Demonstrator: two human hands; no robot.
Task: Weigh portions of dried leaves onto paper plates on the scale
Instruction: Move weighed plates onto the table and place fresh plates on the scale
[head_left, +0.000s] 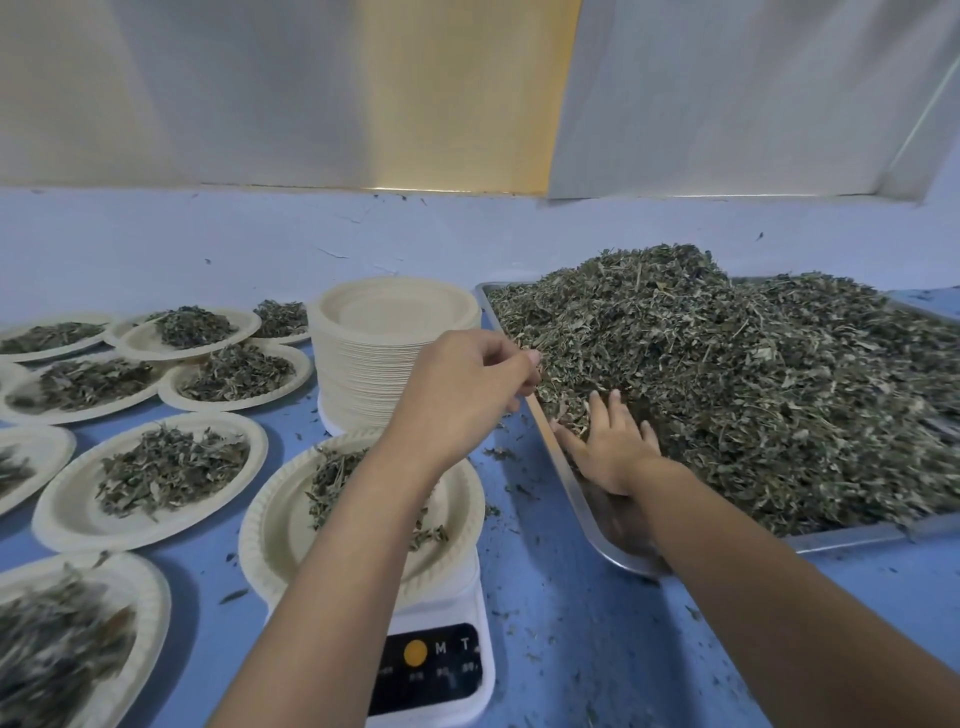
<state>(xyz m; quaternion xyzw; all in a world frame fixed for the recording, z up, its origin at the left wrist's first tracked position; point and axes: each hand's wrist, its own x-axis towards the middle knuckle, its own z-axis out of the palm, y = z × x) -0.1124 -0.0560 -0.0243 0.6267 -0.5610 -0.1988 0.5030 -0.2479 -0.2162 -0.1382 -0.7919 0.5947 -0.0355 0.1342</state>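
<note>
1. Head view: the right hand (613, 447) lies flat, fingers spread, on the heap of dried green leaves (753, 374) in the rectangular metal tray (852, 535), on the right.
2. The left hand (467, 384) curls at the tray's left rim; I cannot tell whether it holds anything.
3. A leaf-laden round beige paper plate (280, 530) sits on the white digital scale (431, 670), near left.

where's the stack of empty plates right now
In the head view, the stack of empty plates stands mid-table, just left of the metal tray heaped with dried leaves, and behind the scale.
</note>
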